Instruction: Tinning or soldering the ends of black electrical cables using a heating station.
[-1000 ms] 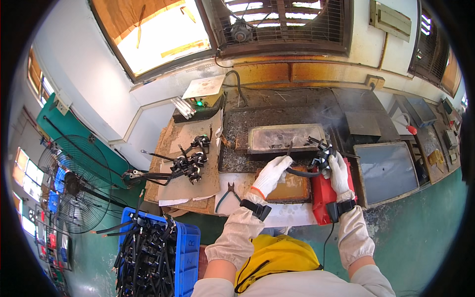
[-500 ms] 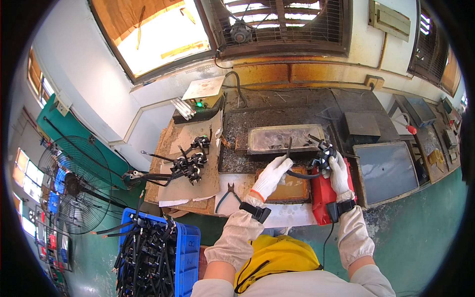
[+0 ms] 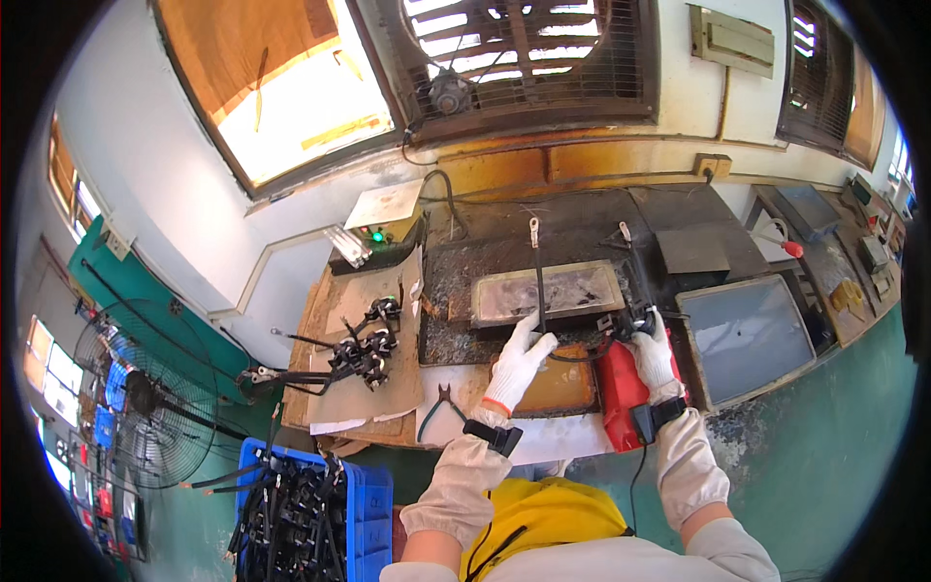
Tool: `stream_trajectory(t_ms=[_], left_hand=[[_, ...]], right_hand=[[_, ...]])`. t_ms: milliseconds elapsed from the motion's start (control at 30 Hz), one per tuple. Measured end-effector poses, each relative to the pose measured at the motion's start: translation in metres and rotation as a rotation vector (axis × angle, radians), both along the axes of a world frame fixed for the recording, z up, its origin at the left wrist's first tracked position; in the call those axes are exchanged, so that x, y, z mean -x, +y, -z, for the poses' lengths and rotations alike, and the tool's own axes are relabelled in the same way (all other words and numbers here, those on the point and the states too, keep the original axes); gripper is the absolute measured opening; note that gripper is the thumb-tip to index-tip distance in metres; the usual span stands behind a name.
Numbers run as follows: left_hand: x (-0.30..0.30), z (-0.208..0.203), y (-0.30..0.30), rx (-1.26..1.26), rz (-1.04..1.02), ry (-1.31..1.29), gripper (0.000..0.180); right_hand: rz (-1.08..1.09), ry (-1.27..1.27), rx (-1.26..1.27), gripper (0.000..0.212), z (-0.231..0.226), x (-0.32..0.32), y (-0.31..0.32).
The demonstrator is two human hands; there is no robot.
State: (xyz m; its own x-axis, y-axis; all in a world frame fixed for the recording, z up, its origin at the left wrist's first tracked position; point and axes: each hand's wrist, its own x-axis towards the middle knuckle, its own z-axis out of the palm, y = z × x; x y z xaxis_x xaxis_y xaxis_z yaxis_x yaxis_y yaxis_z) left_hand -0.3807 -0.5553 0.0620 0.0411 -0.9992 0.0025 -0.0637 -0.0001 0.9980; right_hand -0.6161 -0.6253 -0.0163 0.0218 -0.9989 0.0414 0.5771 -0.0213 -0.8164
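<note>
My left hand [image 3: 522,364], in a white glove, pinches a black cable [image 3: 540,281] whose metal ring end points away from me, over the silvery rectangular bath [image 3: 480,296]. My gloved right hand [image 3: 656,359] is closed around a black plastic part [image 3: 626,324] at the bath's near right corner. From that part a second black cable [image 3: 640,270] runs away from me and ends in another ring lug [image 3: 625,231]. The near stretch of cable loops between both hands, above a shallow tray of amber stuff [image 3: 558,385]. What the right fingers cover is hidden.
Similar black cable assemblies [image 3: 361,357] lie on cardboard at the left. Pliers [image 3: 442,409] rest at the bench's front edge. A blue crate [image 3: 371,509] of cables stands below. A red object [image 3: 621,398] sits under my right wrist; a grey-surfaced tray [image 3: 749,339] is farther right.
Both cable ends have swung out away from me, so their ring lugs now show beyond the bath. My hands keep their holds. The whole view has shifted slightly.
</note>
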Motion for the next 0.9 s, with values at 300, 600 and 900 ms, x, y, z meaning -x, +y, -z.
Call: stream_trajectory(t_ms=[300,600,900], left_hand=[[0.008,0.005,-0.002,-0.038,-0.03,0.059,0.046],[0.012,0.0,0.001,-0.022,-0.026,0.086,0.045],[0.028,0.005,-0.003,0.313,-0.508,-0.865,0.058]], right_hand=[[0.043,-0.112,0.016,0.051,0.002,-0.004,-0.005],[0.018,-0.203,0.059,0.052,0.008,-0.002,-0.006],[0.027,-0.316,0.016,0.051,0.001,0.001,-0.006]])
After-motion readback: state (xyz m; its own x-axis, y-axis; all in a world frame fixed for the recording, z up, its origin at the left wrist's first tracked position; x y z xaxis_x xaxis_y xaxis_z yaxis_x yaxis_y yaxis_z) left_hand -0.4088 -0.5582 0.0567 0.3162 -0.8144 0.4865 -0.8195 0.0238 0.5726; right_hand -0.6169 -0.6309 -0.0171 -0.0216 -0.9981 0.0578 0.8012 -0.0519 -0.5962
